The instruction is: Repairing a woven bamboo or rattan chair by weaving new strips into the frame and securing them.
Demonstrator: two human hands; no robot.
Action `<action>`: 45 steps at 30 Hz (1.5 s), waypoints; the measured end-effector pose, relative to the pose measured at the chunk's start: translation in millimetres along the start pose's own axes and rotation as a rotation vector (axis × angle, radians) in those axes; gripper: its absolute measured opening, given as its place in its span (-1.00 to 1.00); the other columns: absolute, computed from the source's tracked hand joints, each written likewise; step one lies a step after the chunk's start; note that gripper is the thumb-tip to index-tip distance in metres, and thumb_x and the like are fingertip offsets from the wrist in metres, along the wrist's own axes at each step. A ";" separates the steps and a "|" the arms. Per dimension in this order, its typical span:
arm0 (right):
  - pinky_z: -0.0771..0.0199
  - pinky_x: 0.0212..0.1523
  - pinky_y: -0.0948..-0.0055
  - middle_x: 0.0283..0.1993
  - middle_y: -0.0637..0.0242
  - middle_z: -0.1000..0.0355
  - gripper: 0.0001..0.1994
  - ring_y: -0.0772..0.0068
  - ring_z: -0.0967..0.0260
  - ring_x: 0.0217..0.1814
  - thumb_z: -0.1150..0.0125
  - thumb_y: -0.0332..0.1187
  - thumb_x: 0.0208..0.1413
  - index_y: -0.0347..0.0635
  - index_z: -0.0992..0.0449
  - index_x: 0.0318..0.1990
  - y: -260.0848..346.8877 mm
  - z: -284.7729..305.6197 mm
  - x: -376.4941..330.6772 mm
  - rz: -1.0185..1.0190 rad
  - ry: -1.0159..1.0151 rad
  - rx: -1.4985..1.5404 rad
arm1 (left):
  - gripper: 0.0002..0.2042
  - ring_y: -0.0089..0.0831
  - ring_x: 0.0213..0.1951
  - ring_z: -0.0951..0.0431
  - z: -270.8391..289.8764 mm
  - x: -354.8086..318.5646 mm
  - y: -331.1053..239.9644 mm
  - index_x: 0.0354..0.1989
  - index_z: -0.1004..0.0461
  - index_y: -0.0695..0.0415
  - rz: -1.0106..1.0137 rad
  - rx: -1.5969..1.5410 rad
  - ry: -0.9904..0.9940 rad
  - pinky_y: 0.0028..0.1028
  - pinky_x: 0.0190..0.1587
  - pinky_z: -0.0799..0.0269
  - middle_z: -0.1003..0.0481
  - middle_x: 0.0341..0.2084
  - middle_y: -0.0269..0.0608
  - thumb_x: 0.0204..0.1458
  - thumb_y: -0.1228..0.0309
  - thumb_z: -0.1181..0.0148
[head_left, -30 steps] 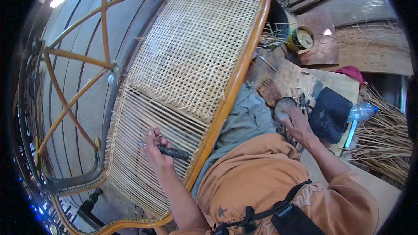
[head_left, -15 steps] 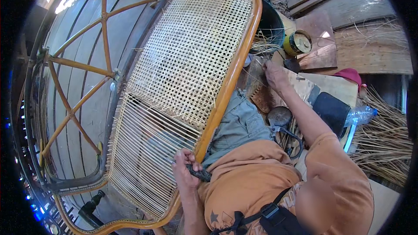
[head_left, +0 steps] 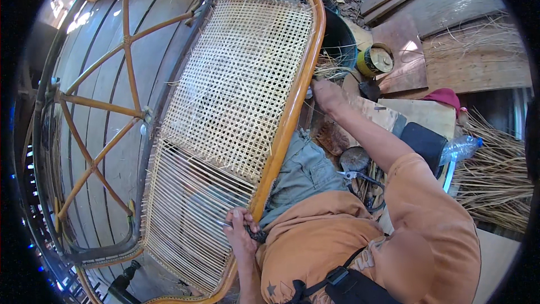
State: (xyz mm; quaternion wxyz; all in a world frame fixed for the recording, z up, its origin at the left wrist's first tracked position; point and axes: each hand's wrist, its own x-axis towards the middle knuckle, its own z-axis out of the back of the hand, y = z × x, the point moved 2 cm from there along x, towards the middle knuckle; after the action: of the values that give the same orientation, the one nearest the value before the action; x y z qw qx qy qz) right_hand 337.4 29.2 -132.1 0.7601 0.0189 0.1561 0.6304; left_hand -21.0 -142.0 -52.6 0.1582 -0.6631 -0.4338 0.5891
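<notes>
Seen from above, a rattan bench frame (head_left: 292,101) fills the left and centre of the frame, its cane panel (head_left: 236,95) fully woven in the upper half and only strung lengthwise in the lower half, tilted against the seated person's lap so the weave faces them. Low in the centre, the left hand (head_left: 241,231) is clenched around a small dark tool (head_left: 257,235) at the frame's edge. The right hand (head_left: 328,93) stretches to the upper right toward loose cane strands (head_left: 329,67) beside a dark bucket (head_left: 340,39); whether it grips anything cannot be told.
</notes>
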 end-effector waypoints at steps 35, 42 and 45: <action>-0.37 -0.25 0.35 -0.32 0.17 -0.42 -0.89 0.19 -0.37 -0.29 -0.06 -0.48 0.07 -0.19 -0.42 -0.23 227.1 48.1 -162.4 0.483 0.037 0.869 | -0.74 -0.67 -0.47 -0.39 -44.7 0.4 -35.9 -0.20 -0.48 0.20 -0.011 -0.033 -0.093 -0.63 -0.42 -0.31 -0.43 -0.50 -0.39 0.18 0.26 0.01; -0.34 -0.23 0.19 -0.34 0.15 -0.41 -0.88 0.07 -0.34 -0.28 -0.10 -0.47 0.00 -0.17 -0.46 -0.28 246.9 22.4 -122.5 0.710 0.296 0.408 | -0.75 -0.67 -0.58 -0.35 21.3 15.4 -44.9 -0.29 -0.47 0.21 0.051 -0.015 -0.299 -0.65 -0.60 -0.21 -0.41 -0.58 -0.38 0.17 0.28 0.04; -0.34 -0.21 0.19 -0.36 0.18 -0.40 -0.84 0.08 -0.33 -0.25 -0.11 -0.42 -0.03 -0.14 -0.48 -0.25 241.0 -0.9 -90.3 0.639 0.007 0.383 | -0.75 -0.66 -0.65 -0.29 24.7 29.4 -53.3 -0.25 -0.45 0.27 0.105 0.166 -0.186 -0.66 -0.62 -0.18 -0.36 -0.63 -0.39 0.17 0.32 0.06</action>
State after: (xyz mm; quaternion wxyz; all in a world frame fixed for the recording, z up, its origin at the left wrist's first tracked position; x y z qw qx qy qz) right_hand 93.5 -8.8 -59.3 0.5069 0.2066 0.2601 0.7954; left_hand -66.5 -96.4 -39.5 0.1407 -0.6119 -0.3611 0.6895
